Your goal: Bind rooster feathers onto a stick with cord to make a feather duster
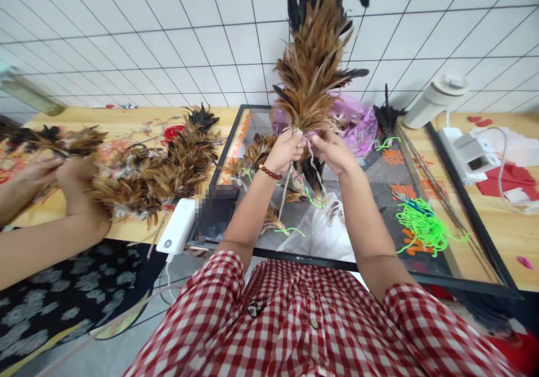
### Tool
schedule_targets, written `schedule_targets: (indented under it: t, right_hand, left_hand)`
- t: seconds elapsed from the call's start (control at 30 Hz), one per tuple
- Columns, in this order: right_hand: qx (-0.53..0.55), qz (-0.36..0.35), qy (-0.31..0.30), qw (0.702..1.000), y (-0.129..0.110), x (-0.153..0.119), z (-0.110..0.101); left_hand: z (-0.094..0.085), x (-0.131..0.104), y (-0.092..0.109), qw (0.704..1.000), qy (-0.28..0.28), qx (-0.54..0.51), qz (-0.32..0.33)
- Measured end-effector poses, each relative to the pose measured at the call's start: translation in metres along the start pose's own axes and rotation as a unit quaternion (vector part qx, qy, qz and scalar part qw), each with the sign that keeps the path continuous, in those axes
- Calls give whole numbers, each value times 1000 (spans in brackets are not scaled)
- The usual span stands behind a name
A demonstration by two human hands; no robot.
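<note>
A tall feather duster [314, 65], brown below with black feathers at its tip, stands upright before me. My left hand [287, 148], a beaded bracelet at its wrist, is closed round the base, where a thin stick [286, 189] points down. My right hand [332, 149] is closed in a pinch beside it. Off-white string [319, 172] hangs from the right fingers; their exact grip is partly hidden. Under my hands lie loose feathers [297, 194], short green ties [312, 198] and a white plastic bag [332, 228].
A black-framed glass panel [467, 284] lies on the wooden table, bearing a purple bag [357, 127], green cords [421, 228] and thin sticks. A white flask [435, 101] and chargers [471, 152] stand right. Left are a power bank [179, 225], feather bundles [155, 177] and a co-worker's hands [71, 172].
</note>
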State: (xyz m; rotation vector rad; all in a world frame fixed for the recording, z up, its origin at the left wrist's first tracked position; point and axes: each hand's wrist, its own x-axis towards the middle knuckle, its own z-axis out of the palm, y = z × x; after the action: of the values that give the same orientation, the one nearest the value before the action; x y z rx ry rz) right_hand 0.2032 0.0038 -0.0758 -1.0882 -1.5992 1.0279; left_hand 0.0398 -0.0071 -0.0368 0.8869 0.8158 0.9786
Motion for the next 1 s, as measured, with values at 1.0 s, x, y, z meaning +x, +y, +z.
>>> schedule_targets:
  t: [1.0]
  right_hand:
    - [190,-5,207,960,-11,4,26]
  left_hand:
    - [18,-5,-15,996,-15,90,6]
